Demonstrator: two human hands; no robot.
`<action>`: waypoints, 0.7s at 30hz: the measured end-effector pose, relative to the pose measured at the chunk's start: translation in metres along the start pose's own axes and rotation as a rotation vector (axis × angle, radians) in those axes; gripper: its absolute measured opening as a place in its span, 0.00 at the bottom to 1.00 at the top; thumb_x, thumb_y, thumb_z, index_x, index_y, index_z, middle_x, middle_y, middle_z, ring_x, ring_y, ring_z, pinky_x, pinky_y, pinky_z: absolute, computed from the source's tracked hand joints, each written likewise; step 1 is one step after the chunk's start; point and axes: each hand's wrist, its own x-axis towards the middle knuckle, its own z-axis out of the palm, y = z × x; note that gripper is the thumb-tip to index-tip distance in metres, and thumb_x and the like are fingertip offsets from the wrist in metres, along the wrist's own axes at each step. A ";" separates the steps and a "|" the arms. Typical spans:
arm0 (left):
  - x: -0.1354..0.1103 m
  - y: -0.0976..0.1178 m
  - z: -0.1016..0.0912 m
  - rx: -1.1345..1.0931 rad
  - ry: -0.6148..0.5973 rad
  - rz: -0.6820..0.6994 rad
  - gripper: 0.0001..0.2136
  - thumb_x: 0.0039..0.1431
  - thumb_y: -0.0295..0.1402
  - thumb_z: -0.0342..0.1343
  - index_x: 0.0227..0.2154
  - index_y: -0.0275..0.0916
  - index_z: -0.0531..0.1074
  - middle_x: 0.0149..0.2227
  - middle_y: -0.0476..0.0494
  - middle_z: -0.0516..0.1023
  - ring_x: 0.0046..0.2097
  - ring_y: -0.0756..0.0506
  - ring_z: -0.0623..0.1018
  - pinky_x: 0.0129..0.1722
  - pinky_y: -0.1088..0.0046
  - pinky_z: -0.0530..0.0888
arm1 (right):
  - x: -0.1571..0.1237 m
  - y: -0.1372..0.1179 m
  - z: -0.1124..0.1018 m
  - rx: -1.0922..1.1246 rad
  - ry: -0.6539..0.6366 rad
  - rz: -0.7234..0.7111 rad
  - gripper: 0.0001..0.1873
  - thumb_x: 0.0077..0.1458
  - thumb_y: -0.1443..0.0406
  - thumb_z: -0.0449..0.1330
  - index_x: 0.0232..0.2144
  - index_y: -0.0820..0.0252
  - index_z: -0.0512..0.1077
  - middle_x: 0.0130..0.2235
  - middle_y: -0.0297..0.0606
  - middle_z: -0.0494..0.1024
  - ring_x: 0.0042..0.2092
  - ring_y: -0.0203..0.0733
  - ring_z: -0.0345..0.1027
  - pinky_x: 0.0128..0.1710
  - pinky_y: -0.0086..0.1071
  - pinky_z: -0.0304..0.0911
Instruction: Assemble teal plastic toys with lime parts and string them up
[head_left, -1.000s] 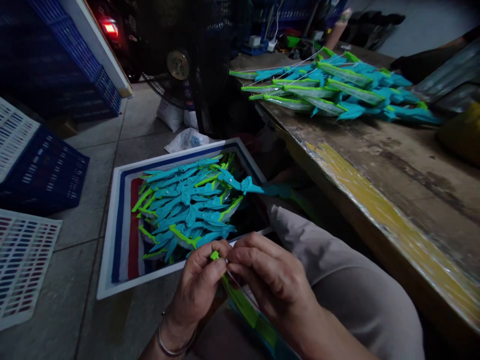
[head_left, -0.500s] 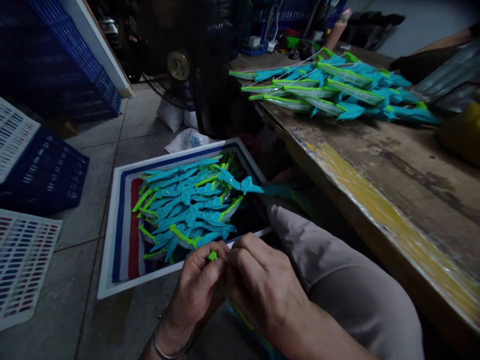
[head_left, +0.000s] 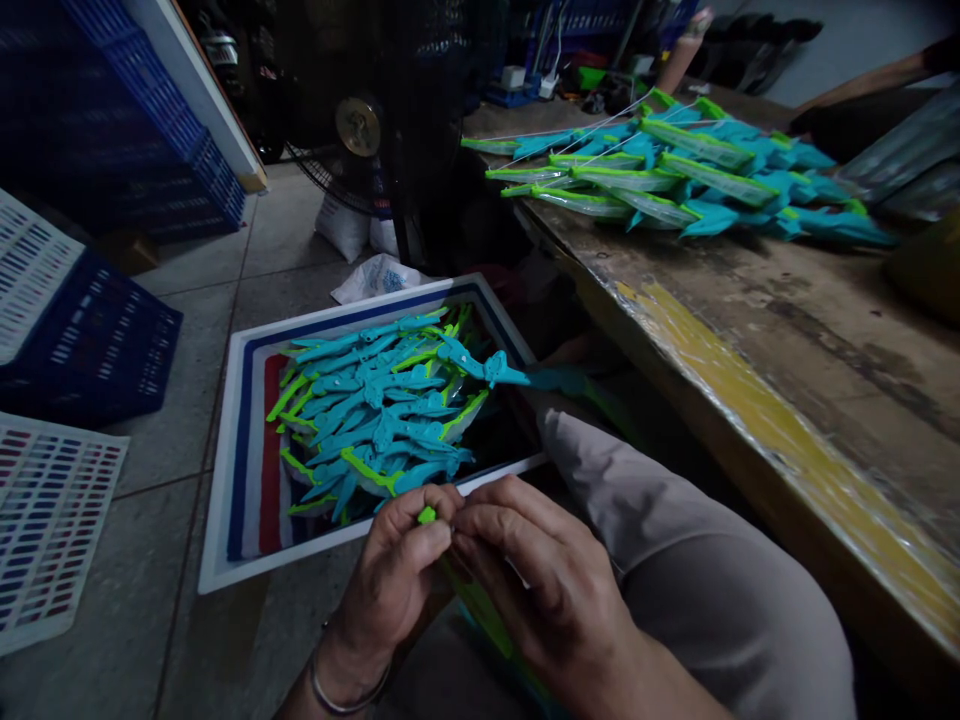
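My left hand (head_left: pixel 394 575) is closed on a green and teal toy bow (head_left: pixel 484 610), whose bright green tip pokes out between thumb and forefinger. The bow's body slants down below my hands toward my lap, mostly hidden. Beside that tip, my right hand (head_left: pixel 544 560) has its thumb and fingertips pinched together, almost touching the left thumb. What sits in this pinch is too small to make out. Just beyond my hands, many similar teal and green toy bows (head_left: pixel 375 415) lie piled in a white-rimmed box (head_left: pixel 214 540) lined with striped cloth.
On the right stands a wooden table (head_left: pixel 757 330) with a heap of strung toy bows (head_left: pixel 675 170). A large fan (head_left: pixel 358 127) stands behind the box. Blue crates (head_left: pixel 105 330) and a white basket (head_left: pixel 56 530) are at left. A person's arm (head_left: pixel 870 85) shows at far right.
My right fingers have straightened a little and shifted slightly at the bow's tip. My left hand keeps its hold. The view has moved very slightly.
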 end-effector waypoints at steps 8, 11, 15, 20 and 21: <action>-0.002 -0.003 -0.004 -0.030 -0.008 -0.045 0.07 0.57 0.35 0.64 0.29 0.38 0.77 0.28 0.49 0.69 0.31 0.50 0.67 0.32 0.75 0.65 | 0.007 0.008 -0.006 -0.170 -0.119 -0.136 0.05 0.69 0.74 0.54 0.38 0.63 0.68 0.33 0.37 0.68 0.32 0.39 0.59 0.29 0.32 0.56; -0.003 -0.003 -0.005 -0.012 0.014 -0.049 0.08 0.57 0.37 0.65 0.29 0.37 0.78 0.28 0.49 0.71 0.30 0.51 0.67 0.32 0.77 0.65 | 0.009 0.011 -0.006 -0.276 -0.184 -0.178 0.08 0.69 0.75 0.53 0.35 0.63 0.65 0.34 0.37 0.66 0.33 0.39 0.56 0.31 0.34 0.53; -0.004 -0.004 -0.005 0.014 0.087 -0.023 0.11 0.53 0.40 0.69 0.30 0.37 0.79 0.28 0.50 0.70 0.29 0.52 0.64 0.32 0.77 0.65 | 0.008 0.014 -0.002 -0.359 -0.200 -0.212 0.09 0.68 0.76 0.52 0.33 0.64 0.65 0.34 0.37 0.65 0.34 0.40 0.55 0.32 0.35 0.53; -0.005 -0.007 -0.003 -0.001 0.112 -0.021 0.10 0.56 0.39 0.67 0.29 0.38 0.76 0.27 0.51 0.66 0.30 0.51 0.64 0.30 0.77 0.64 | 0.005 0.016 0.002 -0.391 -0.073 -0.199 0.12 0.67 0.77 0.52 0.31 0.62 0.64 0.30 0.36 0.64 0.33 0.40 0.55 0.30 0.34 0.52; -0.006 -0.007 -0.003 -0.005 0.104 -0.015 0.10 0.56 0.39 0.67 0.28 0.38 0.76 0.27 0.51 0.66 0.30 0.51 0.64 0.30 0.77 0.64 | 0.006 0.016 0.001 -0.387 -0.044 -0.184 0.12 0.67 0.76 0.52 0.30 0.61 0.63 0.30 0.35 0.64 0.32 0.39 0.55 0.29 0.34 0.52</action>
